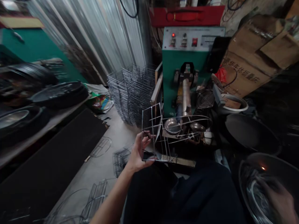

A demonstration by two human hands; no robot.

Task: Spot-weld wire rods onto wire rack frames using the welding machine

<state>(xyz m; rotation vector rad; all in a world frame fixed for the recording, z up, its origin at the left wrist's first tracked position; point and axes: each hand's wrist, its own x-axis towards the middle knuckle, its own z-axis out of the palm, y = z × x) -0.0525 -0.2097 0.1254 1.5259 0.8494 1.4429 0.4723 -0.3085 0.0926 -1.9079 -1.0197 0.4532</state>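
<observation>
In the head view, the wire frame (pixel 152 124) near the green machine (pixel 170 77) should be light, stiff and slippery, best held by its edge, where the left hand (pixel 137 155) curls round it; the right hand (pixel 279 197) is too blurry to tell.

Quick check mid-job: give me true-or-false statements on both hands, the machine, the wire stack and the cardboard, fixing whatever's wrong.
1. The left hand holds a wire frame. True.
2. The right hand is on that frame too. False: it is at the lower-right pan.
3. A red lamp glows on the machine. True.
4. The wire stack stands right of the machine. False: it stands left.
5. The cardboard bears printed characters. True.
</observation>
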